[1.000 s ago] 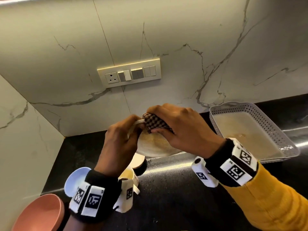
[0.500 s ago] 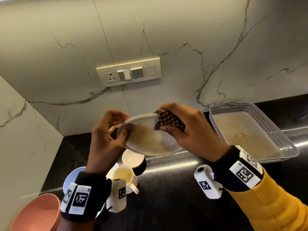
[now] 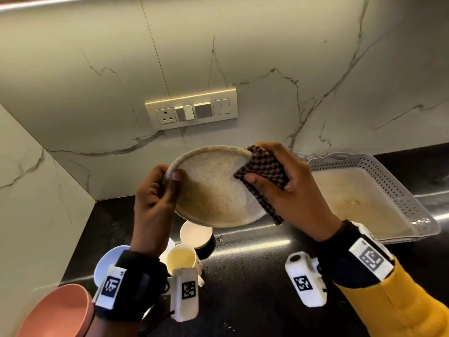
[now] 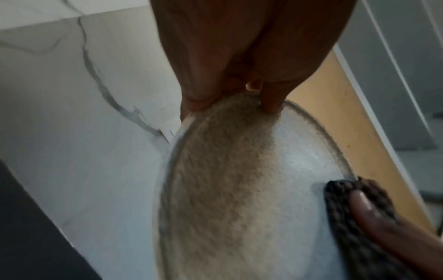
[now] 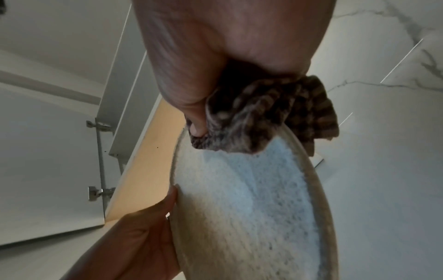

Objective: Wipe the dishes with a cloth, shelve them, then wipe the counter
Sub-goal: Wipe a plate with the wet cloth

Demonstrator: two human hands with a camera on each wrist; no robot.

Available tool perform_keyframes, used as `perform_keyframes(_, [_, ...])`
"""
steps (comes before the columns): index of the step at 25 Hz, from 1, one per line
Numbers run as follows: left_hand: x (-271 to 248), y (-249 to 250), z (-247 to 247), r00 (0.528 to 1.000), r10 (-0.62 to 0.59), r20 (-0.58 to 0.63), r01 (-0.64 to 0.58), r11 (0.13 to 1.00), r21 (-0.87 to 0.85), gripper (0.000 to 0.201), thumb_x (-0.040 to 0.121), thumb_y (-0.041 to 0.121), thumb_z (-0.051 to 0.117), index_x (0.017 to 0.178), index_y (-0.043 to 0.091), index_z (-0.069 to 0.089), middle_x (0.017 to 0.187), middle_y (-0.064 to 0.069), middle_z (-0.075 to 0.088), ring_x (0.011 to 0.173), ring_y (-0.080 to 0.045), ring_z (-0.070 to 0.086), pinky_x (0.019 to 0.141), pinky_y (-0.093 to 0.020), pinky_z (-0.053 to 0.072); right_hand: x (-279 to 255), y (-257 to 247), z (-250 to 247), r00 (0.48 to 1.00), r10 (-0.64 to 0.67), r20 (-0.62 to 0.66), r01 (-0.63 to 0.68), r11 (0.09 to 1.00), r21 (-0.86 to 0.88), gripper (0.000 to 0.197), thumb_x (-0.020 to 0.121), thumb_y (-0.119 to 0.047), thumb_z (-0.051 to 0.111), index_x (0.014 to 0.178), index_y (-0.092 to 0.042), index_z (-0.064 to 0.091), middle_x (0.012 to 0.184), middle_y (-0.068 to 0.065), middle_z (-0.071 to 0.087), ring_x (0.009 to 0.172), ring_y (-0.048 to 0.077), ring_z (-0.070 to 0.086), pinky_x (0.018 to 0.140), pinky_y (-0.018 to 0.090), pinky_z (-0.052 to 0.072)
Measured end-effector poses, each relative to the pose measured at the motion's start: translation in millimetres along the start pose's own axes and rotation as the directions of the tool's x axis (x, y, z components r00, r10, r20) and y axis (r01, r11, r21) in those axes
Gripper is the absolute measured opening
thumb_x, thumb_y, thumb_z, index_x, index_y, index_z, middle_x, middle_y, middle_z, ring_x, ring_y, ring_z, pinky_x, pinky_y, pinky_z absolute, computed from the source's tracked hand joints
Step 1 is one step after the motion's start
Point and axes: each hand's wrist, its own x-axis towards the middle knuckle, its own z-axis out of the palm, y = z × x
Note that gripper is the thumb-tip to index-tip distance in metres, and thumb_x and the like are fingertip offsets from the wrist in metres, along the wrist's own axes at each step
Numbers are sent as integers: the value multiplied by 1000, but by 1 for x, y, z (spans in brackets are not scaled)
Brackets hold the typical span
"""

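A speckled beige plate (image 3: 213, 190) (image 4: 230, 189) (image 5: 246, 208) is held tilted above the black counter (image 3: 255, 276), its face turned toward me. My left hand (image 3: 167, 178) (image 4: 239, 94) pinches its left rim, thumb on the face. My right hand (image 3: 269, 181) (image 5: 199, 121) grips a brown checked cloth (image 3: 262, 173) (image 4: 354, 204) (image 5: 263, 117) folded over the plate's upper right rim, thumb pressing it onto the face.
On the counter below stand a cream cup (image 3: 195, 233), a white mug (image 3: 182, 260), a pale blue bowl (image 3: 104, 263) and a pink bowl (image 3: 53, 310). A perforated white basket (image 3: 379, 198) sits at right. A switch panel (image 3: 192, 111) is on the marble wall.
The plate has turned from nearly edge-on to face me and risen slightly. The cloth hand slid from the top of the rim round to the right side.
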Motion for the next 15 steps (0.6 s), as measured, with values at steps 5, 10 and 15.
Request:
perform_keyframes(5, [-1, 11, 12, 958, 151, 243, -236, 896, 376, 11, 98, 32, 60, 102, 23, 65, 92, 11, 69, 89, -10, 67, 68, -29, 55, 2, -4, -2, 967, -150, 205, 219, 902, -373, 41, 96, -39, 70, 132, -22, 62, 107, -8, 70, 89, 14, 67, 73, 35, 58])
perform_keyframes(10, [3, 18, 18, 948, 240, 211, -302, 887, 348, 12, 103, 11, 53, 98, 12, 64, 82, 9, 62, 74, -10, 57, 61, -24, 42, 12, -17, -3, 972, -168, 163, 212, 927, -309, 45, 96, -38, 73, 134, -18, 61, 112, -7, 71, 94, 14, 68, 79, 36, 59])
perform_keyframes(15, [7, 11, 2, 992, -76, -102, 44, 955, -293, 20, 109, 15, 42, 105, 11, 61, 105, -12, 52, 97, -25, 47, 77, -31, 43, 1, -13, -6, 998, 15, -62, -8, 994, 112, 41, 94, -31, 73, 128, -12, 60, 109, -10, 70, 101, 12, 71, 83, 26, 59])
